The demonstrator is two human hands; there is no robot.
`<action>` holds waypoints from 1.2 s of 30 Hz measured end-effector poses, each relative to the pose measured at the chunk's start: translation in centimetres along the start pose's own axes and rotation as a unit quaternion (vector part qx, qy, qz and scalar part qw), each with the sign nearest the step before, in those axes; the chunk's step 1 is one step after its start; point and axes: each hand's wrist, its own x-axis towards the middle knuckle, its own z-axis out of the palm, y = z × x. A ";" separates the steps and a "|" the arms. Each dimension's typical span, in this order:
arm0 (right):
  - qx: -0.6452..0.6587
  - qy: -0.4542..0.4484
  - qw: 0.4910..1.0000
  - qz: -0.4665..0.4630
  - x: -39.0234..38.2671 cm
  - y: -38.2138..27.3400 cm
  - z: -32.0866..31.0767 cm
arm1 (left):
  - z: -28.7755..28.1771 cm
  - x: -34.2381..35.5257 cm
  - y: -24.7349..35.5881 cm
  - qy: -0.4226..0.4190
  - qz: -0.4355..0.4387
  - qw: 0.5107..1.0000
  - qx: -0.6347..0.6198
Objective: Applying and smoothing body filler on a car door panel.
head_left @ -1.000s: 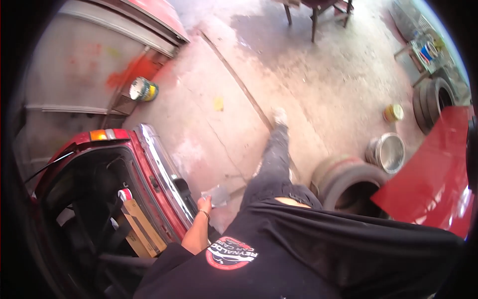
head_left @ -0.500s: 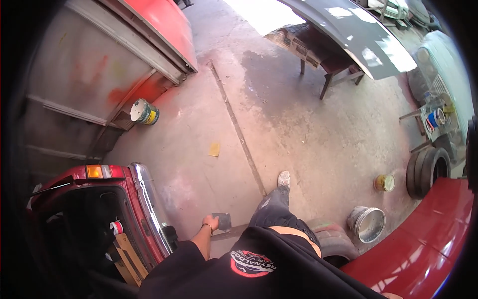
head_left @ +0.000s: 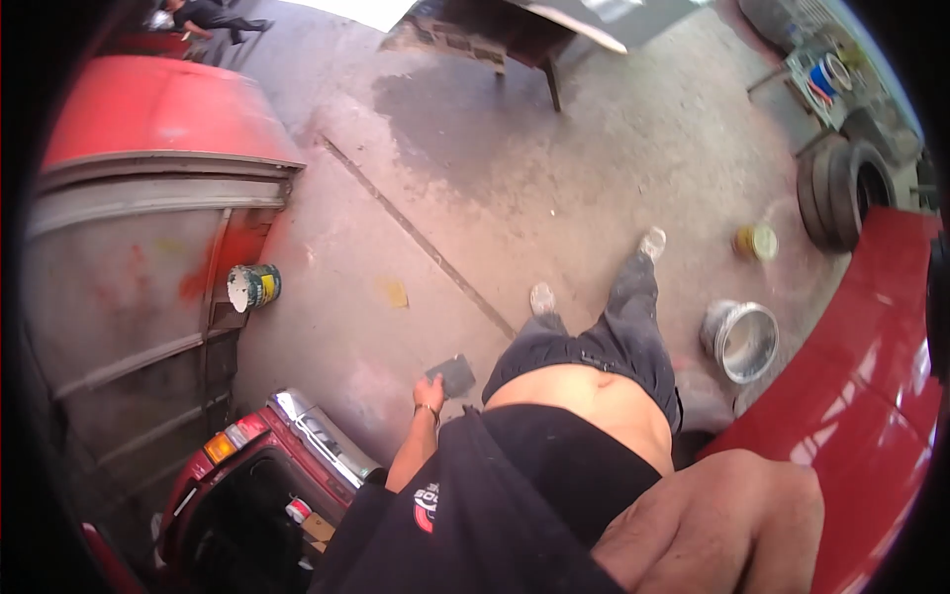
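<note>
My left hand (head_left: 428, 393) hangs by my left side, its fingers closed on the edge of a dark grey sheet (head_left: 451, 377) that looks like sandpaper. Below the sheet is the concrete floor (head_left: 346, 346). My right arm (head_left: 717, 525) is bent and raised close in front of me at the lower right; its hand lies outside the picture. My black shirt (head_left: 554, 455) is pulled up at the waist, and what holds it up cannot be seen.
A red vehicle with an open rear (head_left: 223, 485) stands at left; a red body panel (head_left: 841, 366) at right. Near that panel are a metal bucket (head_left: 740, 342), a yellow can (head_left: 756, 243) and tyres (head_left: 841, 193). A paint-stained bucket (head_left: 254, 287) lies left. Another person (head_left: 213, 17) is far off.
The view has swung, so the far panel now sits higher and mostly out of frame. My right arm has come up into view, and my shirt has ridden up. The left hand keeps the sheet.
</note>
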 end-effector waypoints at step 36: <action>-0.370 0.413 0.802 0.220 14.4 -30.0 -42.6 | -8.4 -22.9 94.5 -0.291 0.479 0.692 -0.456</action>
